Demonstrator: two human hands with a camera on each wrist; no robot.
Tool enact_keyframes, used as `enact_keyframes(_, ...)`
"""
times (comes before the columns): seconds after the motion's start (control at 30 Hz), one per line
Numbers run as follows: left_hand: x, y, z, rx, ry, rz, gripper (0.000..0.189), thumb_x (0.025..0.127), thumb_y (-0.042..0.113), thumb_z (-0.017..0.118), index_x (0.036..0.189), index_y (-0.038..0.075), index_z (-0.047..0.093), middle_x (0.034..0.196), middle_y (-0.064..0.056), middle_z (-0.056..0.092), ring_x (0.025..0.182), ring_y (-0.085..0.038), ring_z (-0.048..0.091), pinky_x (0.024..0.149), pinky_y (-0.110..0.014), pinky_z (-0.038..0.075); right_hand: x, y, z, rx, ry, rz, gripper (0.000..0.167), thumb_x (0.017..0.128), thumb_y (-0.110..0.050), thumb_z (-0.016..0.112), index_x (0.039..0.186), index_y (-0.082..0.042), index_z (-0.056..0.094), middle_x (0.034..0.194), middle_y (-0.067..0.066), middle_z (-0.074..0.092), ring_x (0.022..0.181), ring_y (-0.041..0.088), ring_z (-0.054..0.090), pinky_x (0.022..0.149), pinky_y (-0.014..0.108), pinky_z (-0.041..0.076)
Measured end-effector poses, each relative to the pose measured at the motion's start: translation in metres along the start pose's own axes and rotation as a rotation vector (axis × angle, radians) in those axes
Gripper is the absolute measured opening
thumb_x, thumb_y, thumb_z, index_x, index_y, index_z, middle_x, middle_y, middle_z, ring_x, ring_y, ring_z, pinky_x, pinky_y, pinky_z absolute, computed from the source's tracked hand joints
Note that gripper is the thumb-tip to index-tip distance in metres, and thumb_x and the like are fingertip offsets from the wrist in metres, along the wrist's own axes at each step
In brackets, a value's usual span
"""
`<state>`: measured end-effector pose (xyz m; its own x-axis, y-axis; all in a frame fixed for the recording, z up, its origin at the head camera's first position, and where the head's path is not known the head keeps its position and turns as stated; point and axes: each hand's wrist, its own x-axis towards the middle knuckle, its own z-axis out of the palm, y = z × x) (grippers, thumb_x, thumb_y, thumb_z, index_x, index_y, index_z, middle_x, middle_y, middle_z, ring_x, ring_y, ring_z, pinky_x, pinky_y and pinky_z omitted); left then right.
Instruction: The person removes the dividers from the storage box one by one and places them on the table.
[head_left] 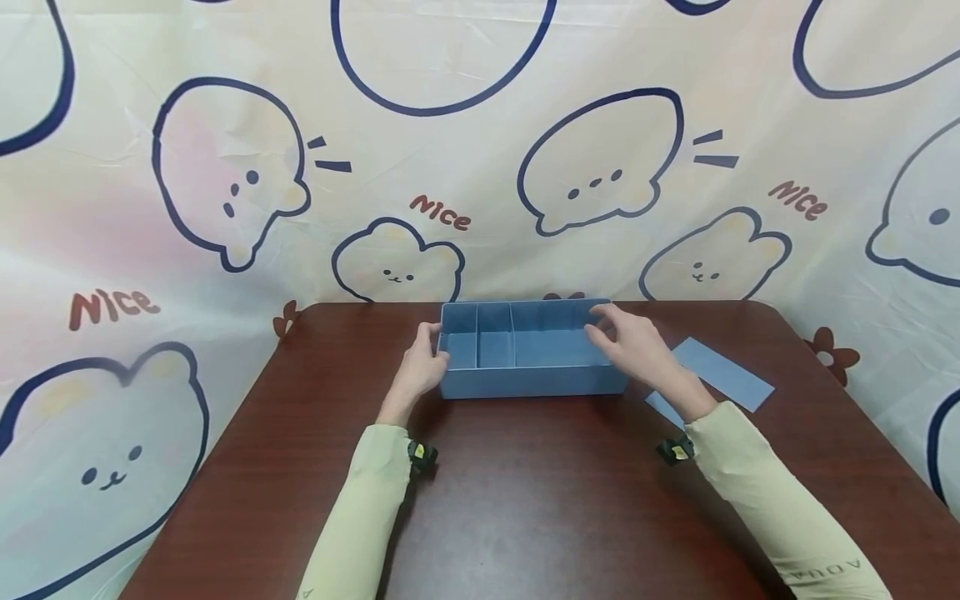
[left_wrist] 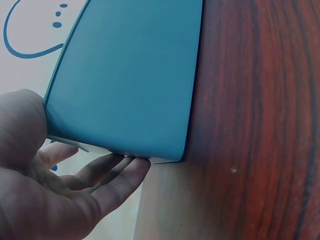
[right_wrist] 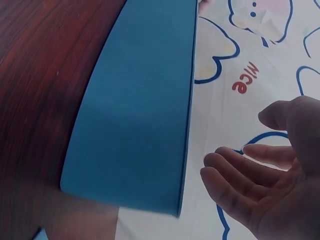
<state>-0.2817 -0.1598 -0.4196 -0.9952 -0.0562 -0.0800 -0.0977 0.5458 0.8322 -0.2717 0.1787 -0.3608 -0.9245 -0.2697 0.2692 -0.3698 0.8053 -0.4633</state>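
Observation:
A blue divided storage box stands on the table, its open top showing two narrow compartments at the left and a wide one at the right. At its left end, my left hand holds the box, thumb by the near corner and fingers against the end wall. The left wrist view shows those fingers touching the end below the long blue wall. My right hand hovers over the box's right end with loosely bent fingers. In the right wrist view, this hand appears apart from the box.
A flat blue rectangular panel lies on the brown table to the right of the box. Another blue piece lies partly hidden under the right forearm. A patterned cloth hangs behind and beside the table.

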Motion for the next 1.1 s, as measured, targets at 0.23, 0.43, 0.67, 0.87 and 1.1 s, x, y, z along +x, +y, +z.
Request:
enact_keyframes(0.23, -0.001, 0.003, 0.001, -0.003, -0.002, 0.004, 0.056, 0.097, 0.011, 0.046, 0.148, 0.019, 0.026, 0.151, -0.016, 0.041, 0.125, -0.035, 0.049, 0.108, -0.059, 0.039, 0.005, -0.008, 0.01, 0.025, 0.019, -0.01, 0.045, 0.098, -0.037, 0.053, 0.134, -0.01, 0.055, 0.106, 0.013, 0.071, 0.09, 0.026, 0.067, 0.074, 0.043, 0.056)
enact_keyframes(0.43, -0.002, 0.002, 0.0, 0.0, 0.003, -0.001, 0.055, 0.097, 0.012, 0.046, 0.148, 0.019, 0.026, 0.152, -0.015, 0.04, 0.127, -0.035, 0.049, 0.109, -0.059, 0.038, 0.009, -0.013, 0.019, 0.06, -0.001, -0.022, 0.046, 0.098, -0.038, 0.053, 0.136, -0.012, 0.053, 0.109, 0.012, 0.071, 0.092, 0.026, 0.068, 0.074, 0.043, 0.056)
enact_keyframes(0.67, -0.001, 0.0, 0.0, 0.001, 0.004, 0.001, 0.057, 0.097, 0.012, 0.047, 0.149, 0.019, 0.025, 0.154, -0.015, 0.037, 0.13, -0.035, 0.047, 0.109, -0.06, 0.037, 0.013, -0.018, 0.027, 0.086, 0.004, -0.037, 0.044, 0.097, -0.035, 0.056, 0.134, -0.01, 0.054, 0.107, 0.012, 0.071, 0.089, 0.025, 0.067, 0.072, 0.041, 0.057)
enact_keyframes(0.87, -0.002, 0.001, 0.0, 0.001, 0.004, 0.009, 0.057, 0.097, 0.011, 0.047, 0.149, 0.018, 0.025, 0.154, -0.016, 0.037, 0.129, -0.035, 0.047, 0.109, -0.06, 0.037, 0.016, -0.024, 0.034, 0.121, -0.013, -0.031, 0.047, 0.097, -0.035, 0.056, 0.136, -0.009, 0.053, 0.112, 0.013, 0.07, 0.093, 0.026, 0.067, 0.075, 0.042, 0.059)
enact_keyframes(1.1, -0.001, 0.0, 0.0, 0.006, 0.0, 0.017, 0.057, 0.097, 0.01, 0.046, 0.149, 0.018, 0.024, 0.153, -0.016, 0.038, 0.127, -0.034, 0.048, 0.109, -0.059, 0.038, 0.02, -0.028, 0.043, 0.141, -0.013, -0.045, 0.046, 0.097, -0.034, 0.054, 0.136, -0.009, 0.053, 0.11, 0.013, 0.07, 0.091, 0.025, 0.068, 0.075, 0.042, 0.058)
